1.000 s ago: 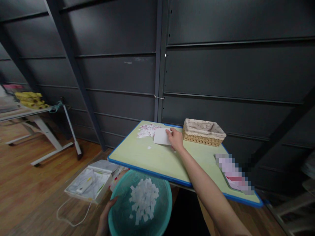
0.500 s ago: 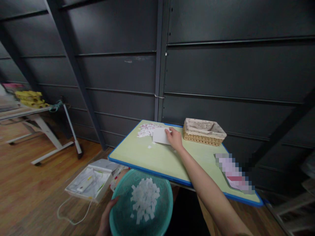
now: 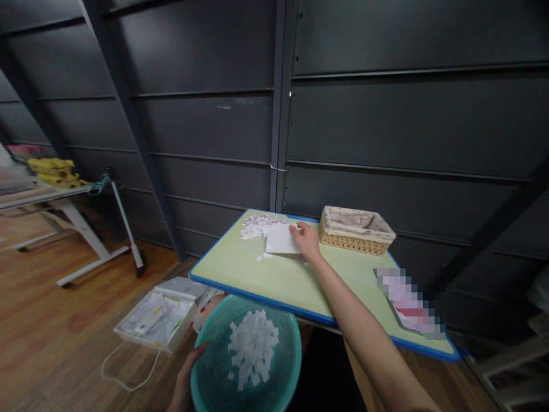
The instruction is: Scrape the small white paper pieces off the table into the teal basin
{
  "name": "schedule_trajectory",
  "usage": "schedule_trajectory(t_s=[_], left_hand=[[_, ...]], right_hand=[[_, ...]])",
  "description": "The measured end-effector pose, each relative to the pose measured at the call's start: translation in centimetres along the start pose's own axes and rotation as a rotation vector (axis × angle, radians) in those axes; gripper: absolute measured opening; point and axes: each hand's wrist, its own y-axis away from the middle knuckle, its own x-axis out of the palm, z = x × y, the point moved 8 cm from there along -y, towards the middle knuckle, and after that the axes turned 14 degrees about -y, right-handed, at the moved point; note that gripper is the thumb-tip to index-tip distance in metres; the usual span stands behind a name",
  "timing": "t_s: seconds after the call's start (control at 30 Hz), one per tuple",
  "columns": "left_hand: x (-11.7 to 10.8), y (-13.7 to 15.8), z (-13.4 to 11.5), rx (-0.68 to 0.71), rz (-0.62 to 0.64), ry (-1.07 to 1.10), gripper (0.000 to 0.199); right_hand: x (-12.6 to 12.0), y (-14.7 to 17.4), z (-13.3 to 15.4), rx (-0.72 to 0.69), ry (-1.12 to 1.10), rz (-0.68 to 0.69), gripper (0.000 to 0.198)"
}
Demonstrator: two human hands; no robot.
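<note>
Many paper scraps already in teal basket, gripped by left hand; right hand pinches white card; scrap pile remains on tabletop.

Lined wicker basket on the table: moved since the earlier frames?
No. The wicker basket keeps its spot near the far edge of the green tabletop; both drift slightly together, likely camera motion.
</note>
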Motion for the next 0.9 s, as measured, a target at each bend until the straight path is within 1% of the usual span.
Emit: schedule_trajectory(t_s=[0.13,0.2,0.3,0.37,0.47,0.5,0.57,0.7,0.8,0.9], left_hand=[[-0.1,-0.1,-0.3,0.03,-0.009,-0.008,0.041],[-0.3,-0.2,-0.3,0.037,-0.025,-0.014,0.04],[-0.5,-0.5,-0.1,0.024,-0.02,-0.005,0.046],[-0.5,-0.6,0.1,0.011,-0.007,0.001,0.051],[-0.5,-0.7,0.2,0.01,-0.022,-0.015,0.055],[-0.6,-0.7,0.2,0.015,-0.034,-0.022,0.054],[-0.7,-0.8,0.1,0.029,-0.052,-0.027,0.053],[-0.2,-0.5,0.0,0.029,-0.021,-0.027,0.05],[0.0,-0.1,-0.1,0.031,-0.004,-0.015,0.051],[-0.1,0.1,-0.3,0.049,-0.022,-0.006,0.05]], right_hand=[[0.5,-0.2,-0.2,0.026,-0.061,0.061,0.03],[0.5,-0.2,-0.4,0.045,-0.113,0.053,0.03],[0.6,-0.3,-0.7,0.067,-0.159,0.055,0.03],[1.1,-0.3,-0.8,0.085,-0.184,0.116,0.028],[1.7,-0.3,-1.2,0.129,-0.253,0.193,0.026],[1.7,-0.4,-1.4,0.143,-0.273,0.193,0.026],[1.2,-0.6,-1.7,0.145,-0.28,0.151,0.027],[-0.2,-0.9,-1.7,0.1,-0.158,0.035,0.026],[-0.1,-0.8,-1.6,0.113,-0.124,0.06,0.025],[0.3,-0.6,-1.5,0.134,-0.198,0.095,0.027]])
